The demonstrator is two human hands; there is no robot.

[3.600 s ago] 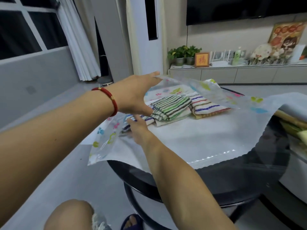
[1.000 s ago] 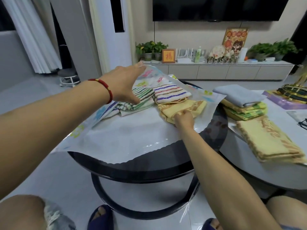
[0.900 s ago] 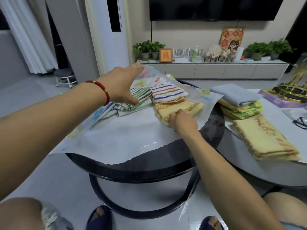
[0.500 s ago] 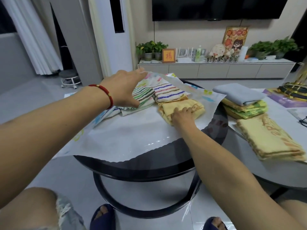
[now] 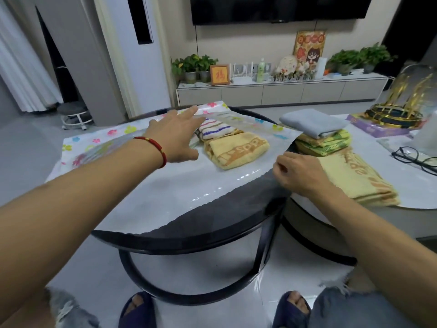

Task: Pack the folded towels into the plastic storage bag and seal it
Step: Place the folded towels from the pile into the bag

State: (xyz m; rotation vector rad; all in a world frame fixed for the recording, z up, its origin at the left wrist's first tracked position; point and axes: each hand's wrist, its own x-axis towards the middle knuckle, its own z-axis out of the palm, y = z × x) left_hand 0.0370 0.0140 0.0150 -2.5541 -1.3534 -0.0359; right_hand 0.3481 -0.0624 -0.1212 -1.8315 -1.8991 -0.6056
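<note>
The plastic storage bag point(image 5: 189, 185), clear with flower prints, lies flat on a round black table. Inside it are a folded yellow towel point(image 5: 236, 150) and, behind that, a white striped towel point(image 5: 215, 131). My left hand point(image 5: 175, 136), with a red bracelet on the wrist, holds the bag's upper layer lifted and hides whatever lies to the left of the towels. My right hand point(image 5: 300, 171) is outside the bag at its right edge, fingers loosely curled and holding nothing. Just right of that hand, outside the bag, lies another folded yellow towel point(image 5: 354, 178).
A stack of folded towels with a grey one point(image 5: 312, 123) on top sits on the adjoining grey table point(image 5: 413, 192). Glasses point(image 5: 416, 157), a purple box point(image 5: 378, 130) and a gold ornament point(image 5: 397, 110) lie further right. The black table's rim point(image 5: 189, 235) faces my knees.
My right hand has let go of the yellow towel inside the bag and drawn back to the right, out past the bag's edge. My left hand still holds the upper layer up.
</note>
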